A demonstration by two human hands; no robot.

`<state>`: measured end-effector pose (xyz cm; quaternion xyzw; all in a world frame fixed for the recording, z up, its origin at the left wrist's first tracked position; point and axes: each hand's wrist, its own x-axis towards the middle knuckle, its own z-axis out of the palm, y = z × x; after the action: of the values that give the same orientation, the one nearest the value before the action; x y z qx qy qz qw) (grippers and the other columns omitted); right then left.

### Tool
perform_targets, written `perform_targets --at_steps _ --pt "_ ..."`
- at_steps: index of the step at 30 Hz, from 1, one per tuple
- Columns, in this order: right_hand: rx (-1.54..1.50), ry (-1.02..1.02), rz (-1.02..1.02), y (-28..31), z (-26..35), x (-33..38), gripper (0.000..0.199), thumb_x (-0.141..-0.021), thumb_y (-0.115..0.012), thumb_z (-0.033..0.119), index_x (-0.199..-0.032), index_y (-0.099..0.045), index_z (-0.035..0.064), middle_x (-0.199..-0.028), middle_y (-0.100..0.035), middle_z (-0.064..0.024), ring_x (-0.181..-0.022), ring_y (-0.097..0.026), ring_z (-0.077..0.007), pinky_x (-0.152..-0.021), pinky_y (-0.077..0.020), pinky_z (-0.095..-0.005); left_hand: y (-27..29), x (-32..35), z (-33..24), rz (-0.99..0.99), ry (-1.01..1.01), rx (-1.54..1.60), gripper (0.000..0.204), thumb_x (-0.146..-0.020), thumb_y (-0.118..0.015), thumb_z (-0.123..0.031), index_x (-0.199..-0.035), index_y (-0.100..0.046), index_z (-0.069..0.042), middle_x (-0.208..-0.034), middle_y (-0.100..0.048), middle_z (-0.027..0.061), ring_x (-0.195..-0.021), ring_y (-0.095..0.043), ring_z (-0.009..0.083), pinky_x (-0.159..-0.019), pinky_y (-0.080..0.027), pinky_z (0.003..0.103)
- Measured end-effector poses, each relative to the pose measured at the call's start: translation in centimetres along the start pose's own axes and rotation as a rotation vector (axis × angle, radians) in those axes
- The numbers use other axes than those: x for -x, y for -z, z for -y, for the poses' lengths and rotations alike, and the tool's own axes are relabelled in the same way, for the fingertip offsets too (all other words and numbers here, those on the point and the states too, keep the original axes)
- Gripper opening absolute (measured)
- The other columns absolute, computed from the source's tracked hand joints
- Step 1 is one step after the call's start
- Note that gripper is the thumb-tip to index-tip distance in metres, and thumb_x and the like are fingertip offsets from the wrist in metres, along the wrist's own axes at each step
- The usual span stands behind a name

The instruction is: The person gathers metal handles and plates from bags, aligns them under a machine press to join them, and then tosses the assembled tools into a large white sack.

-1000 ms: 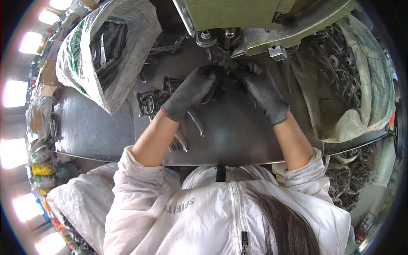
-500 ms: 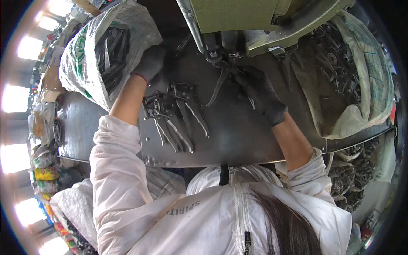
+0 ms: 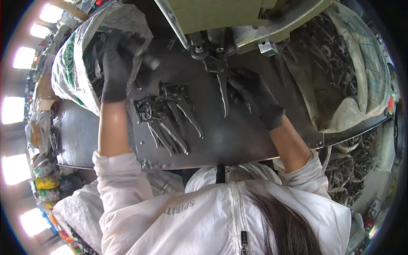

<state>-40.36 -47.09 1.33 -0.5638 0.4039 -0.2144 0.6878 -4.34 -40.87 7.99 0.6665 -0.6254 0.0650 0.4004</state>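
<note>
My left hand [image 3: 114,70], in a dark glove, reaches into the mouth of a white woven sack [image 3: 68,63] holding dark metal parts. Its fingers are smeared by motion, so what they hold, if anything, cannot be made out. Under the machine head, my gloved right hand [image 3: 257,91] grips a plier-like metal tool [image 3: 222,87] by its handle side. That tool's upper end sits at the machine's lower fittings, its long curved handle pointing toward me. Several similar plier-like tools [image 3: 180,102] lie together on the dark metal table [image 3: 212,140], between my hands.
A green machine head [image 3: 221,15] with a spring-like hose [image 3: 172,23] overhangs the table's far side. On the right, an open sack [image 3: 357,97] is full of metal parts. More metal pieces [image 3: 348,178] are heaped below the table's right edge.
My left hand has moved left, from beside the sack into its mouth. The tool in my right hand has turned more upright under the machine. The whole view has shifted slightly.
</note>
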Motion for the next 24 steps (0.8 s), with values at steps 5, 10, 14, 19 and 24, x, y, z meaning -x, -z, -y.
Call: perform_targets --at_steps 5,10,14,19,24 --pt "-0.029 0.125 -0.158 0.1 -2.4 -0.4 0.027 -0.105 -0.061 0.012 -0.127 -0.063 -0.0028 -0.092 -0.069 -0.0058 -0.072 -0.066 -0.0098 -0.061 -0.0546 -0.0289 0.9 7.0 -8.0 0.200 0.555 1.084 0.037 -0.100 -0.064 -0.022 -0.129 -0.061 0.001 -0.107 -0.069 0.0094 -0.079 -0.067 0.0132 -0.066 -0.054 0.026" --pt "-0.132 0.114 -0.152 -3.5 -0.5 1.2 0.030 -0.104 -0.063 0.008 -0.132 -0.061 0.0003 -0.104 -0.067 -0.0050 -0.088 -0.063 -0.0098 -0.075 -0.0553 -0.0287 -0.8 8.0 -15.5 0.860 0.680 1.007 0.048 -0.094 -0.071 -0.016 -0.135 -0.057 0.004 -0.110 -0.070 0.0076 -0.084 -0.068 0.0140 -0.076 -0.055 0.028" --pt "0.313 0.301 -0.031 2.3 -6.5 -0.9 0.039 -0.101 -0.061 0.001 -0.139 -0.056 0.0018 -0.113 -0.068 -0.0086 -0.102 -0.066 -0.0153 -0.088 -0.0561 -0.0302 -6.3 7.5 -18.4 0.805 0.756 1.268 0.047 -0.094 -0.073 -0.017 -0.132 -0.058 0.004 -0.109 -0.068 0.0094 -0.094 -0.066 0.0159 -0.082 -0.053 0.030" --pt "1.319 0.945 -0.915 13.7 -4.5 -4.8 0.040 -0.097 -0.053 0.007 -0.135 -0.063 0.0088 -0.114 -0.071 -0.0225 -0.094 -0.070 -0.0414 -0.082 -0.0576 -0.0488 -9.8 12.1 -8.4 0.600 0.458 0.472 0.044 -0.100 -0.071 -0.019 -0.135 -0.055 0.003 -0.119 -0.065 0.0117 -0.101 -0.063 0.0166 -0.088 -0.053 0.033" --pt "0.748 0.497 -0.617 6.4 2.1 0.7 0.035 -0.102 -0.058 0.009 -0.136 -0.062 0.0079 -0.100 -0.072 -0.0156 -0.079 -0.071 -0.0250 -0.069 -0.0570 -0.0377 -7.3 9.3 -11.6 0.603 0.766 0.702 0.048 -0.105 -0.063 -0.032 -0.136 -0.055 0.003 -0.111 -0.069 0.0117 -0.098 -0.065 0.0150 -0.085 -0.053 0.031"
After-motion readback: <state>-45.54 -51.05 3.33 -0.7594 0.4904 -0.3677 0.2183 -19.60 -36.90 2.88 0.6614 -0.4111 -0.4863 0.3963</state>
